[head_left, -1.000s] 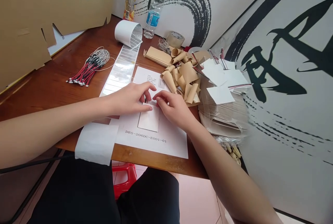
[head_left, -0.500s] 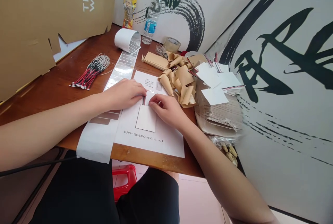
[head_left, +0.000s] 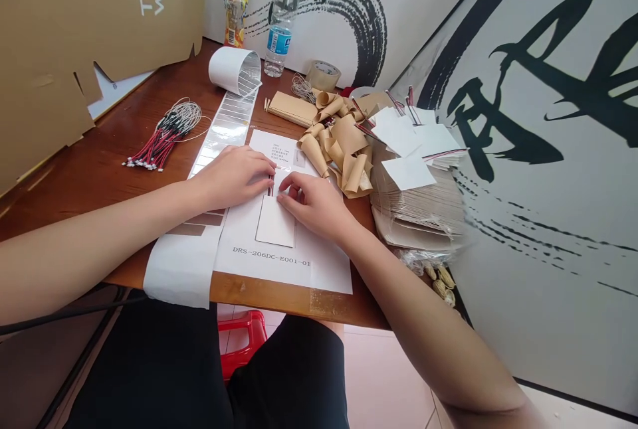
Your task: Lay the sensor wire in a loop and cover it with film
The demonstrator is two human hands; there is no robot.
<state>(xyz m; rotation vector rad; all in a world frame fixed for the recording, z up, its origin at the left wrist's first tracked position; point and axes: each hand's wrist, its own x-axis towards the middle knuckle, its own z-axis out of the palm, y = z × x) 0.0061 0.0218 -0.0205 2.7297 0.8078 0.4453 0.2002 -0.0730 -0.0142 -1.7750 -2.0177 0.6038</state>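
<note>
My left hand [head_left: 232, 176] and my right hand [head_left: 312, 204] meet over a white card [head_left: 275, 222] lying on a printed white sheet [head_left: 299, 269]. A thin red-and-black wire lead [head_left: 271, 184] stands at the card's top edge. My left fingertips close on it from the left. My right thumb and fingers press the card's upper edge beside the lead. Most of the lead's length is hidden by my fingers. The sheet lies on a wooden table [head_left: 74, 210], and a strip of silvery labels [head_left: 224, 127] runs out from under my left hand.
A bundle of red-and-black wire leads [head_left: 162, 137] lies left. Kraft paper curls [head_left: 333, 143] and a plastic-wrapped stack of white cards [head_left: 419, 206] sit right. Two bottles [head_left: 282, 17] and packing tape [head_left: 323, 76] stand behind. Cardboard [head_left: 90, 10] and a printed wall [head_left: 538, 216] flank the table.
The view has shifted slightly, so the table sits lower and further left. My hands have drawn slightly apart, and the wire lead shows more clearly between them.
</note>
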